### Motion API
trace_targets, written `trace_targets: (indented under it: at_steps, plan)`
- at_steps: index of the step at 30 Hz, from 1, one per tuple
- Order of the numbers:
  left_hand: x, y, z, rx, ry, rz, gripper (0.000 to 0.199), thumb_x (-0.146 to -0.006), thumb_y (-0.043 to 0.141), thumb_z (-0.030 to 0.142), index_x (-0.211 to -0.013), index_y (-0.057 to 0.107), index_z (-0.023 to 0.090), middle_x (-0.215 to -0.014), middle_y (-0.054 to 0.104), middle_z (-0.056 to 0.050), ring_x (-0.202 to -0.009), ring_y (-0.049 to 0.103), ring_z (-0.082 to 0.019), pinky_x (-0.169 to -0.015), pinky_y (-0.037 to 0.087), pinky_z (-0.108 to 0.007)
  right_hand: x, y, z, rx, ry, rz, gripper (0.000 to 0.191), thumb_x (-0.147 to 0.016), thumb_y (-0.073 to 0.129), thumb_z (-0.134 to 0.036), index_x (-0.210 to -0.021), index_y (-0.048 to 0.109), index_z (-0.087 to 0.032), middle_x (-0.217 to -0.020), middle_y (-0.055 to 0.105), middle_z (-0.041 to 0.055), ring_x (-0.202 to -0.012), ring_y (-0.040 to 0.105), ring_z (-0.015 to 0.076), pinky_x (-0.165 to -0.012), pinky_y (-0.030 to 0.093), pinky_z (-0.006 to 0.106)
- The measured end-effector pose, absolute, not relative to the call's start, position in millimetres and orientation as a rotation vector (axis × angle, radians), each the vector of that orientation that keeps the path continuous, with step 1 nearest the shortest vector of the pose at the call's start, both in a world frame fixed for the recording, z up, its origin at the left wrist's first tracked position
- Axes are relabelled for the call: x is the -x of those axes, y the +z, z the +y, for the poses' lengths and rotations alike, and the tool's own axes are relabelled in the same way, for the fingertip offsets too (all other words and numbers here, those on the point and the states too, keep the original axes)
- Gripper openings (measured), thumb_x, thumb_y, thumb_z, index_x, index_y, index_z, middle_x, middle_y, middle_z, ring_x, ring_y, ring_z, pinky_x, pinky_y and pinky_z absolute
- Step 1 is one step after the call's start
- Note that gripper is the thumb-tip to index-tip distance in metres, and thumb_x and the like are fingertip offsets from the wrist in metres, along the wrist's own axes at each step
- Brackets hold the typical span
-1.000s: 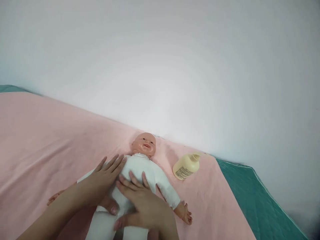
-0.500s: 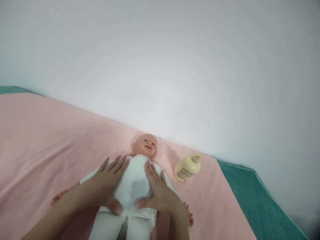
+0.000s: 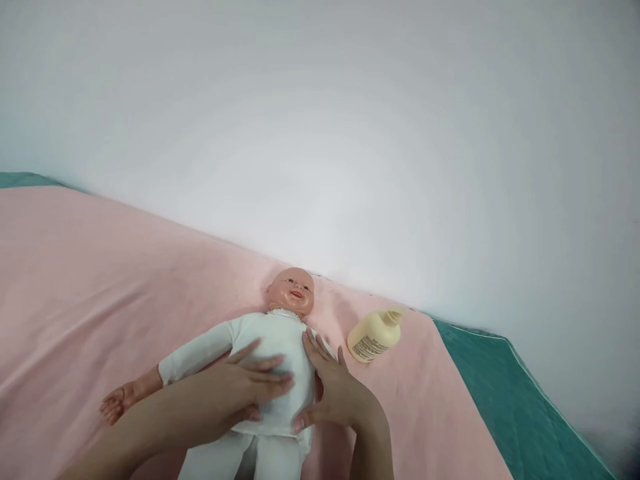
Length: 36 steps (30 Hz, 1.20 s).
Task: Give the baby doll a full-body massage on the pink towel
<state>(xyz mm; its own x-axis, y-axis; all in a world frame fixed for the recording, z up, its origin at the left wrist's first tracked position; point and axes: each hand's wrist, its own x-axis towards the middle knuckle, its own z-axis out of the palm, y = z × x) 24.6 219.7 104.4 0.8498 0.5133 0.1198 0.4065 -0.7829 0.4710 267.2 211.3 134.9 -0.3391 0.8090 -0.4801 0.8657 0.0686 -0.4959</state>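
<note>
Flat palms and light, even pressure are the way to go here imo. The doll lies face-up between 6 and 7 o'clock, long axis roughly 7 to 1, head toward 1. Left hand is over its belly, right hand along its side, fingers spread, nothing gripped.

L hand in to mid-torso, R hand out to edge.
Vs 1 s ago: L hand left the doll's chest edge, fingers now across its middle; R hand's off the belly. One sleeve now uncovered (opp. doll hand now hidden).
</note>
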Motion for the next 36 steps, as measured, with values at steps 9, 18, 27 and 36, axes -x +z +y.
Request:
trace_targets:
  at_steps: [9, 18, 27, 36]
  plan:
    - [-42, 92, 238, -2.412, 0.247, 0.73, 0.083, -0.082, 0.058, 0.053, -0.15, 0.017, 0.029, -0.155, 0.022, -0.002, -0.144, 0.011, -0.024, -0.115, -0.007, -0.052, -268, 133, 212, -1.739, -1.131, 2.278, 0.128, -0.058, 0.077, -0.056, -0.149, -0.005, -0.018, -0.155, -0.008, 0.0036, -0.142, -0.014, 0.0201, -0.114, -0.011, 0.048]
    - [-34, 71, 243, -2.496, 0.18, 1.174, 0.126, -0.062, 0.058, 0.076, -0.151, -0.003, 0.011, -0.155, -0.004, -0.017, -0.142, -0.007, -0.033, -0.113, 0.002, -0.054, -266, 138, 210, -1.76, -1.105, 2.266, 0.127, -0.06, 0.077, -0.057, -0.149, -0.005, -0.017, -0.155, -0.007, 0.0064, -0.143, -0.013, 0.0203, -0.114, -0.012, 0.047]
    - [-4, 81, 248, -2.483, 0.006, 1.402, 0.117, -0.058, 0.067, 0.06, -0.151, 0.016, 0.011, -0.154, 0.01, -0.016, -0.143, 0.002, -0.035, -0.113, 0.0, -0.057, -229, 153, 179, -1.437, -1.182, 2.625, 0.075, -0.085, 0.054, -0.061, -0.147, 0.02, -0.037, -0.155, 0.011, -0.0058, -0.144, 0.002, 0.0236, -0.115, -0.009, 0.048]
    - [3, 85, 248, -2.437, -0.008, 1.409, 0.117, -0.057, 0.068, 0.061, -0.15, 0.018, 0.009, -0.153, 0.013, -0.019, -0.142, 0.004, -0.036, -0.111, 0.0, -0.06, -207, 149, 188, -1.315, -1.194, 2.699, 0.071, -0.087, 0.047, -0.065, -0.147, 0.023, -0.036, -0.155, 0.006, -0.0072, -0.144, -0.001, 0.0248, -0.115, -0.012, 0.045]
